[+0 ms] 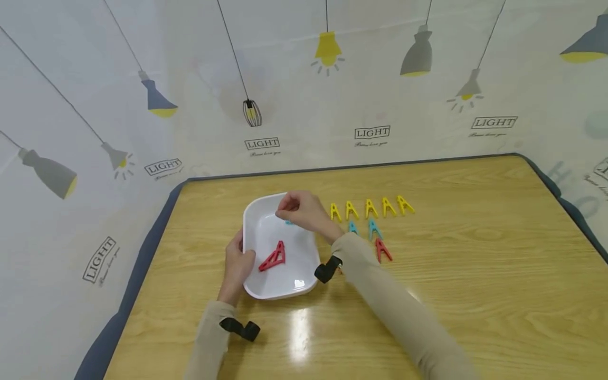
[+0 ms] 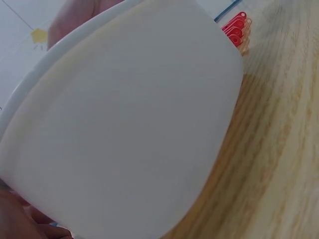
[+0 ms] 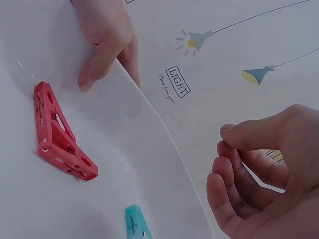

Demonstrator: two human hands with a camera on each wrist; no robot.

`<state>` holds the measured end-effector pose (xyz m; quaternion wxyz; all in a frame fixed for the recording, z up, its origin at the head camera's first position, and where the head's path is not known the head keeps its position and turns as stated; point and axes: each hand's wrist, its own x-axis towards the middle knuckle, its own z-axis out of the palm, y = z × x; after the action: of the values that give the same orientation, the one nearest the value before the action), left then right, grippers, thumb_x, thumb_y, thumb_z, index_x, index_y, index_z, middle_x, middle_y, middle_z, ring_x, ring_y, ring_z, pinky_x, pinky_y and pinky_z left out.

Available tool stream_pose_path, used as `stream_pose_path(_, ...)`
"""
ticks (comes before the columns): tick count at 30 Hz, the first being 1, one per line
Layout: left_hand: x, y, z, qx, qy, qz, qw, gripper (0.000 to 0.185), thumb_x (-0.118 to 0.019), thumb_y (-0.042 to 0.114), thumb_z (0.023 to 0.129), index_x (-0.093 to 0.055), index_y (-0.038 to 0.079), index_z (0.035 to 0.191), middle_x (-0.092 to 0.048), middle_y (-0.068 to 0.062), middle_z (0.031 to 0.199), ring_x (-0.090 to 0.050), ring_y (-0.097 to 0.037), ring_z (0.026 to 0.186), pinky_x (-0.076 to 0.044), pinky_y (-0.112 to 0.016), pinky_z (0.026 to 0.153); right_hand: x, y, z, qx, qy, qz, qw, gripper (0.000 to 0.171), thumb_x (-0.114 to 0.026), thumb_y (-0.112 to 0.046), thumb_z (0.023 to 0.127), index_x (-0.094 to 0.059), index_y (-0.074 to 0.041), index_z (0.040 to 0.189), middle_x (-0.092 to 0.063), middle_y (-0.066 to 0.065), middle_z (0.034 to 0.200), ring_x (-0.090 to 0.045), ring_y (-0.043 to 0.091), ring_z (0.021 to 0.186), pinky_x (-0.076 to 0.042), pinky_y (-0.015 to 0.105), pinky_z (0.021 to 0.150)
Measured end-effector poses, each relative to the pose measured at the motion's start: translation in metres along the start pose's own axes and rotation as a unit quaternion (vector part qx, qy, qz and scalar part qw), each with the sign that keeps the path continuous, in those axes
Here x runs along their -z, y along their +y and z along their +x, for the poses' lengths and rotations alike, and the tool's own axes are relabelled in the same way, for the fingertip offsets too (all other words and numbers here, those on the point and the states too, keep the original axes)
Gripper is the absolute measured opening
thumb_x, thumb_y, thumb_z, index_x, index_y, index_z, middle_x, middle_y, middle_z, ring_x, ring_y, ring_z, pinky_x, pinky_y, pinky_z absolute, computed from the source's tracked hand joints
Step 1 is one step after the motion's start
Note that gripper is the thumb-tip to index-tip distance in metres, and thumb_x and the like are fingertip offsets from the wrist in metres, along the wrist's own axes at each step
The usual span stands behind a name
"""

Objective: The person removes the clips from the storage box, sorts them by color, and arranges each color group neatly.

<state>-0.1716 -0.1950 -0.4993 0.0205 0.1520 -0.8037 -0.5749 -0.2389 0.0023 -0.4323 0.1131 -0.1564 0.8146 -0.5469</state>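
Observation:
My left hand grips the left rim of a white tray, its thumb over the inside edge. Inside the tray lies red clothespin plastic in a V shape; whether it is one clothespin or two I cannot tell. A blue clothespin also lies in the tray, mostly hidden by my right hand in the head view. Over the tray's far right part is my right hand, fingers curled and thumb against the index finger. Nothing shows between those fingertips in the right wrist view.
Right of the tray, several yellow clothespins stand in a row on the wooden table. Nearer are blue clothespins and a red clothespin, partly behind my right arm. A wall covering printed with lamps rises behind the table.

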Motion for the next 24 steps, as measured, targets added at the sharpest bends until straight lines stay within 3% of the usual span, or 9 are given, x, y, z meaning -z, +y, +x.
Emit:
stream_pose_path(4,0.0,0.001,0.0,0.005,-0.002,-0.012,0.9999,0.077,-0.039,-0.015,0.076,-0.037,-0.007,0.152,-0.052,-0.03,0.145,-0.055,-0.038,0.126,-0.046,-0.05,0.112,-0.01,-0.002,0.009,0.011,0.0,-0.006,1.0,0.011,-0.074,-0.015,0.091,-0.07,-0.006,0.096,-0.07,0.007,0.093,-0.06,0.014,0.082,-0.05,0.019,0.07)
stream_pose_path(11,0.001,0.001,0.0,-0.016,0.003,-0.018,0.9997,0.076,-0.038,-0.016,0.075,-0.041,-0.008,0.15,-0.056,-0.031,0.14,-0.058,-0.039,0.121,-0.049,-0.051,0.107,-0.03,0.004,0.021,0.047,-0.009,-0.017,0.999,0.011,-0.076,-0.011,0.087,-0.071,-0.002,0.091,-0.072,0.01,0.088,-0.061,0.01,0.077,-0.048,0.016,0.067)
stream_pose_path(15,0.002,0.001,0.0,-0.031,0.005,-0.015,0.9994,0.074,-0.038,-0.015,0.074,-0.044,-0.009,0.148,-0.059,-0.033,0.136,-0.06,-0.039,0.117,-0.053,-0.048,0.102,-0.04,0.009,0.022,0.058,-0.055,-0.015,0.997,0.011,-0.075,-0.008,0.087,-0.071,-0.001,0.094,-0.073,0.011,0.091,-0.062,0.01,0.08,-0.052,0.016,0.071)
stream_pose_path(19,0.003,0.002,-0.001,-0.042,0.009,-0.007,0.999,0.073,-0.039,-0.014,0.074,-0.046,-0.008,0.147,-0.061,-0.032,0.134,-0.062,-0.038,0.113,-0.055,-0.037,0.094,-0.046,0.01,0.025,0.061,-0.118,-0.022,0.991,0.011,-0.074,-0.007,0.088,-0.071,0.0,0.097,-0.074,0.012,0.093,-0.066,0.011,0.083,-0.055,0.018,0.077)
stream_pose_path(24,0.003,-0.001,-0.001,-0.047,0.005,0.0,0.9989,0.075,-0.04,-0.015,0.073,-0.047,-0.007,0.147,-0.062,-0.03,0.133,-0.063,-0.037,0.112,-0.056,-0.031,0.09,-0.049,0.014,0.028,0.05,-0.149,-0.051,0.986,0.011,-0.073,-0.008,0.088,-0.072,-0.001,0.097,-0.074,0.01,0.09,-0.065,0.008,0.08,-0.054,0.016,0.075)
